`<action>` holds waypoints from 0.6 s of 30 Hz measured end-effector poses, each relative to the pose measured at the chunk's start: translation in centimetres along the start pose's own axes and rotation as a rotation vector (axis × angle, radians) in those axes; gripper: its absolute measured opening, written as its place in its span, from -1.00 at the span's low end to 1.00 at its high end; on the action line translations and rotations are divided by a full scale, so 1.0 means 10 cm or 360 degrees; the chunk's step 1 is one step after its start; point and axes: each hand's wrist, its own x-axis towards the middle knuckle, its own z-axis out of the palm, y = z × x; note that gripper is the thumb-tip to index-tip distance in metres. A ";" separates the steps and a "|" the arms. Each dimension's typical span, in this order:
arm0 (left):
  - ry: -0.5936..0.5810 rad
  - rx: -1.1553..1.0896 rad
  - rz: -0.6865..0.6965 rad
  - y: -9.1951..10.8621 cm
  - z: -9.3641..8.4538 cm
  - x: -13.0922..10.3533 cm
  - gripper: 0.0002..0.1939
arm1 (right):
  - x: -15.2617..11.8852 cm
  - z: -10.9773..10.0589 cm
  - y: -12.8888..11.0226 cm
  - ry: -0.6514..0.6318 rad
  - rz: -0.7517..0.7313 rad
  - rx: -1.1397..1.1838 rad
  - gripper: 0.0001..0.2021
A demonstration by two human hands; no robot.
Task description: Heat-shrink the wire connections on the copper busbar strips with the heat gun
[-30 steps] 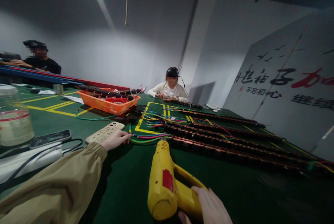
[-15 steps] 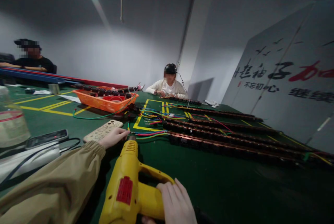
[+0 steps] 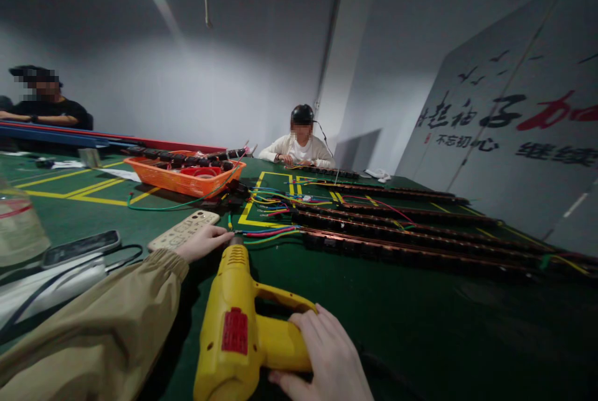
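My right hand is wrapped round the handle of a yellow heat gun with a red label. The gun's metal nozzle points away from me, close to the fingertips of my left hand. Those fingertips pinch the ends of coloured wires, pink, blue and green-yellow among them. The wires run right into a long dark bar with copper-coloured strips. What exactly sits between the left fingertips is too small to make out.
An orange basket of dark parts stands beyond my left hand. Near my left forearm lie a patterned phone case, another phone and a clear jar. More long bars lie to the right. Two people sit across the table.
The heat gun and my right hand have shifted slightly right and up in view. My left hand still pinches the wire ends. The camera view has tilted a little.
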 end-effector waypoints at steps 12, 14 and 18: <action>-0.0007 0.0015 0.0081 0.00 -0.01 -0.04 -0.46 | -0.28 -0.42 0.51 -0.0124 0.0250 -0.0584 -0.59; -0.0016 0.0010 0.0111 0.03 -0.01 -0.05 -0.47 | -0.30 -0.44 0.56 -0.0108 0.0319 -0.0638 -0.61; -0.0019 0.0014 0.0117 0.08 -0.01 -0.07 -0.46 | -0.30 -0.43 0.60 -0.0061 0.0305 -0.0708 -0.61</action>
